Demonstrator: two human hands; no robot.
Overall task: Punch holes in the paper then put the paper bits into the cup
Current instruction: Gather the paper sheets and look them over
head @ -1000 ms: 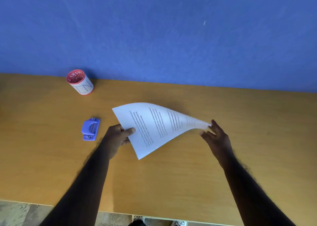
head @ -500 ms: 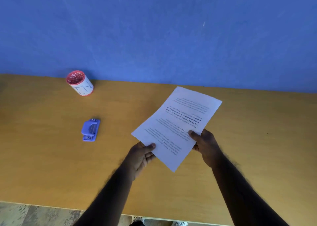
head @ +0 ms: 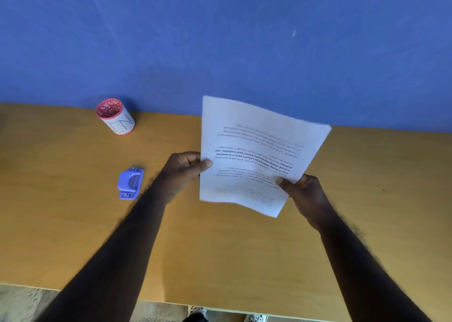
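A white sheet of paper with printed text, upside down to me, is held up above the table. My left hand grips its left edge with the thumb on top. Its lower right edge is pinched by my right hand. A small purple hole punch lies on the table to the left of my left forearm, untouched. At the back left stands a red cup with a white label, holding several paper bits.
The yellow-brown wooden table runs across the view, its near edge at the bottom. A blue wall rises directly behind the table. Floor shows below the table edge.
The paper has been lifted and turned more upright, its top now reaching the wall line. My left hand moved up along the left edge; my right hand shifted right.
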